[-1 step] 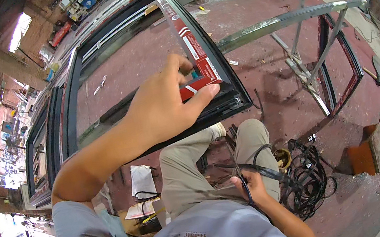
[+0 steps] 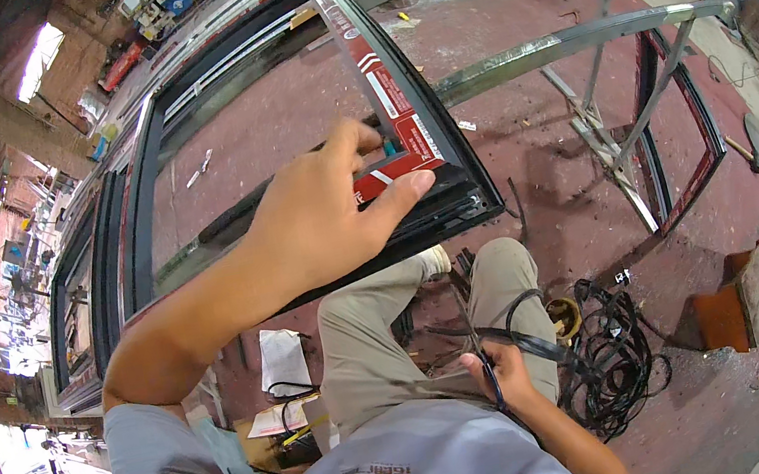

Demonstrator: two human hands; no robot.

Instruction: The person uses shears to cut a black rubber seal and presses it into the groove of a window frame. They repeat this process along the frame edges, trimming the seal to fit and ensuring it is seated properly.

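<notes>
A black window frame [image 2: 463, 161] with red and white protective film stands raised before me, its near right corner toward me. At that corner my left hand [image 2: 318, 202] rests over the near rail. Its thumb lies on the red film, and the fingers curl over the inner edge by a small teal piece [image 2: 389, 147]. The fingertips are partly hidden. Low by my thigh, my right hand [image 2: 508, 372] is closed around a thin black rubber strip [image 2: 491, 382]. Loose black strips [image 2: 530, 340] run from near that hand to a tangled coil [image 2: 616, 368] on the floor.
Curved metal rails [image 2: 588, 35] of a stand extend to the right. Another black frame [image 2: 709, 118] leans there, near a hammer [image 2: 742, 153]. A cardboard box [image 2: 756, 297] sits at lower right. White paper [image 2: 282, 361] lies left of my legs; more frames [image 2: 76, 301] stand at left.
My left hand has shifted very slightly left along the frame's corner. The right hand and the frame stay where they were.
</notes>
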